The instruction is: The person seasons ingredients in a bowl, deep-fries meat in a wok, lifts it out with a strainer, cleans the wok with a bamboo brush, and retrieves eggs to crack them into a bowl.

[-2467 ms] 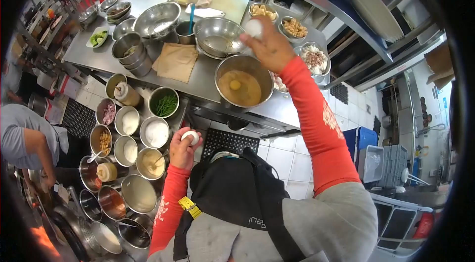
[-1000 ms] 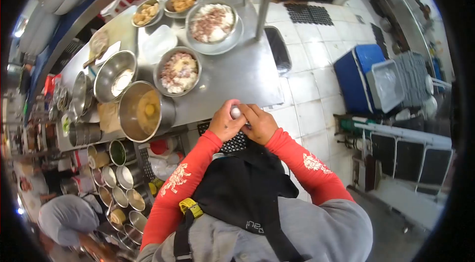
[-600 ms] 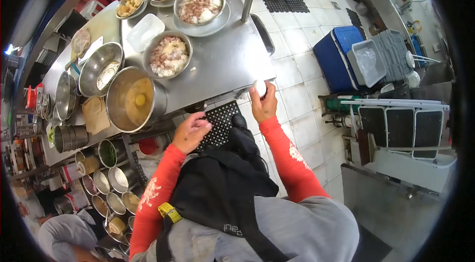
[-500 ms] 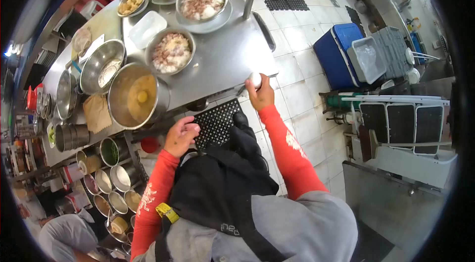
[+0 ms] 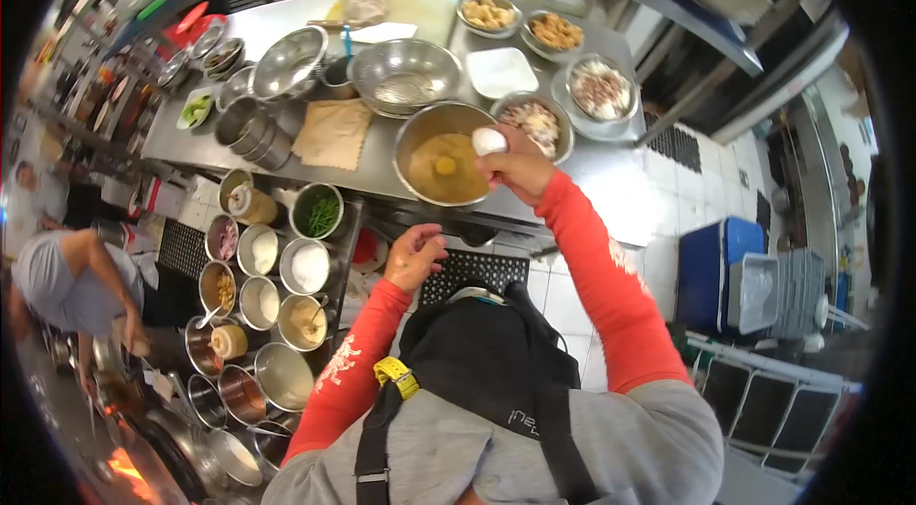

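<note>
A white egg (image 5: pixel 489 141) is held in the fingers of my right hand (image 5: pixel 520 164), over the right rim of a large steel bowl (image 5: pixel 408 182). Inside that bowl lies yellowish liquid with a yolk (image 5: pixel 446 165) in it. My left hand (image 5: pixel 416 257) holds nothing; its fingers are apart and curved, below the counter's front edge. Just behind my right hand stands a bowl of chopped meat and a white food (image 5: pixel 532 120). A steel bowl with a whisk (image 5: pixel 405 85) touches or nearly touches the large bowl at the back left.
A steel counter (image 5: pixel 611 185) carries a brown cloth (image 5: pixel 332 135), a white tray (image 5: pixel 502 73) and more food bowls. Containers of ingredients (image 5: pixel 305 266) stand at lower left. A co-worker (image 5: pixel 76 271) is at far left, near a flame (image 5: pixel 129 472). A blue cooler (image 5: pixel 704 271) stands right.
The view has turned left. My right hand has brought the egg from beside the counter's right end to the large bowl. My left hand remains low and empty.
</note>
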Action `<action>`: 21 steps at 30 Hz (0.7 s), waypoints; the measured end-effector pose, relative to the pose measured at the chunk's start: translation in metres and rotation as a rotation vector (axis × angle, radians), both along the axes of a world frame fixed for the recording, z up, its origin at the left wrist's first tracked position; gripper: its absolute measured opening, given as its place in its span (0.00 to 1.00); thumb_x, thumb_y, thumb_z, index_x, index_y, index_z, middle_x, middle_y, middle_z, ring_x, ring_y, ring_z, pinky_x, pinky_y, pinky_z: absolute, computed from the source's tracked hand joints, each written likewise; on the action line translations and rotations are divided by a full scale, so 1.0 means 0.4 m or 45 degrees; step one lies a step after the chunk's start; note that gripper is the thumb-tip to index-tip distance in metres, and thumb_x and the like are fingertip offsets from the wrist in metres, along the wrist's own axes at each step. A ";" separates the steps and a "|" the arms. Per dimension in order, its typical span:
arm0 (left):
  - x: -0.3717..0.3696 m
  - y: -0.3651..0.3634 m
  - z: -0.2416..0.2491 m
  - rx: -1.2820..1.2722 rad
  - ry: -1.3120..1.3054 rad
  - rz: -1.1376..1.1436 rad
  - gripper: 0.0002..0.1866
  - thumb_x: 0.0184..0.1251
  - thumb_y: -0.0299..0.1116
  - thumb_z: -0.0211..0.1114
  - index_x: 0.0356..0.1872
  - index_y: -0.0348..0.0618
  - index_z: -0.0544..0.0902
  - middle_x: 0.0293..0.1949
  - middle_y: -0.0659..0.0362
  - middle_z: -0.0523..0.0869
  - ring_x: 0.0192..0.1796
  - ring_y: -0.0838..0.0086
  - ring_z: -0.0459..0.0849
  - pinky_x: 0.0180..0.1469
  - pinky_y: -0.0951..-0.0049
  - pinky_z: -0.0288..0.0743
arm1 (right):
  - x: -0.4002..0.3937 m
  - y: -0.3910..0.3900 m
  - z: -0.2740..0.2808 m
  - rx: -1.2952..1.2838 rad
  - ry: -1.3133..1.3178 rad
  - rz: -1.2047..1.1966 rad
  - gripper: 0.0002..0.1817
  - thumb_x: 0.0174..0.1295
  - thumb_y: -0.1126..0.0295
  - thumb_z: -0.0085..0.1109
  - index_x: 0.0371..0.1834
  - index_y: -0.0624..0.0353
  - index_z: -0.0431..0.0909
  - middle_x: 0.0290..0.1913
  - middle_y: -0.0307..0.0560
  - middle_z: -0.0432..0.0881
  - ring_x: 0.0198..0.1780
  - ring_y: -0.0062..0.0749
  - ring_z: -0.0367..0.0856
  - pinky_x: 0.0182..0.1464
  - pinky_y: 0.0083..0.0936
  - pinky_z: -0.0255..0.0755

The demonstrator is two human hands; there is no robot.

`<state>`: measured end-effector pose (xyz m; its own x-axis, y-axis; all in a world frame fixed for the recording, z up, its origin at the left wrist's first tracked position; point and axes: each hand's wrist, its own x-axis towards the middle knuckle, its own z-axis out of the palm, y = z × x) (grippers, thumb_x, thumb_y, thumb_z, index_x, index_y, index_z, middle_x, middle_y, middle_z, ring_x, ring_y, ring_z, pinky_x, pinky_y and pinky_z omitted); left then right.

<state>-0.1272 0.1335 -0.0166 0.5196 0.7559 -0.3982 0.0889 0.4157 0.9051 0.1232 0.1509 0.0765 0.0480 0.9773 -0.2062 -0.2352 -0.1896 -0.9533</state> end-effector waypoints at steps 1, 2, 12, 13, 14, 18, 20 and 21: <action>-0.003 -0.005 -0.001 0.004 -0.011 0.025 0.21 0.67 0.36 0.63 0.58 0.38 0.74 0.46 0.55 0.84 0.42 0.73 0.84 0.40 0.74 0.79 | -0.014 0.048 0.000 -0.088 -0.279 0.102 0.28 0.53 0.71 0.66 0.57 0.64 0.69 0.31 0.45 0.78 0.23 0.25 0.76 0.22 0.24 0.70; -0.011 -0.013 -0.001 0.001 -0.019 0.046 0.21 0.68 0.36 0.63 0.58 0.37 0.74 0.46 0.55 0.84 0.42 0.73 0.84 0.40 0.74 0.79 | -0.023 0.095 -0.018 -0.126 -0.467 0.219 0.26 0.53 0.70 0.67 0.55 0.63 0.69 0.32 0.45 0.77 0.23 0.25 0.76 0.23 0.24 0.70; -0.147 -0.096 -0.065 -0.095 -0.106 0.343 0.22 0.66 0.35 0.64 0.57 0.35 0.73 0.46 0.54 0.84 0.42 0.71 0.84 0.39 0.74 0.79 | -0.034 0.278 -0.171 -0.330 -1.196 0.551 0.23 0.54 0.62 0.69 0.47 0.61 0.71 0.36 0.50 0.79 0.29 0.30 0.80 0.23 0.27 0.72; -0.160 -0.098 -0.067 -0.108 -0.108 0.349 0.22 0.66 0.36 0.64 0.57 0.35 0.73 0.45 0.54 0.84 0.42 0.71 0.84 0.40 0.73 0.79 | -0.029 0.289 -0.187 -0.321 -1.203 0.590 0.24 0.54 0.62 0.69 0.48 0.62 0.71 0.38 0.51 0.79 0.30 0.32 0.80 0.24 0.27 0.72; -0.168 -0.101 -0.072 -0.112 -0.113 0.379 0.22 0.66 0.35 0.64 0.57 0.35 0.74 0.45 0.54 0.84 0.41 0.72 0.84 0.39 0.73 0.79 | -0.035 0.290 -0.187 -0.282 -1.222 0.551 0.24 0.54 0.61 0.69 0.49 0.62 0.71 0.39 0.51 0.80 0.31 0.33 0.81 0.24 0.27 0.72; -0.181 -0.104 -0.078 -0.112 -0.135 0.425 0.21 0.65 0.34 0.64 0.56 0.35 0.75 0.43 0.55 0.85 0.39 0.73 0.84 0.37 0.74 0.79 | -0.052 0.272 -0.175 -0.264 -1.217 0.448 0.26 0.53 0.60 0.70 0.50 0.62 0.72 0.43 0.53 0.80 0.36 0.36 0.81 0.30 0.28 0.75; -0.181 -0.103 -0.074 -0.115 -0.130 0.422 0.21 0.65 0.34 0.64 0.56 0.35 0.74 0.43 0.56 0.84 0.39 0.73 0.84 0.37 0.75 0.79 | -0.053 0.272 -0.167 -0.227 -1.238 0.410 0.28 0.52 0.59 0.71 0.51 0.62 0.72 0.45 0.56 0.80 0.41 0.41 0.82 0.37 0.31 0.76; -0.182 -0.108 -0.069 -0.124 -0.113 0.423 0.21 0.65 0.34 0.64 0.56 0.35 0.74 0.43 0.56 0.84 0.39 0.74 0.84 0.37 0.75 0.79 | -0.051 0.275 -0.186 -0.163 -1.276 0.382 0.29 0.51 0.59 0.71 0.51 0.63 0.72 0.46 0.58 0.80 0.43 0.44 0.82 0.42 0.33 0.76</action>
<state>-0.2002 0.0904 -0.0443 0.2878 0.8502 -0.4408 -0.1427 0.4932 0.8581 0.1029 0.2608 0.0019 0.0130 0.9510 -0.3088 0.7224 -0.2224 -0.6547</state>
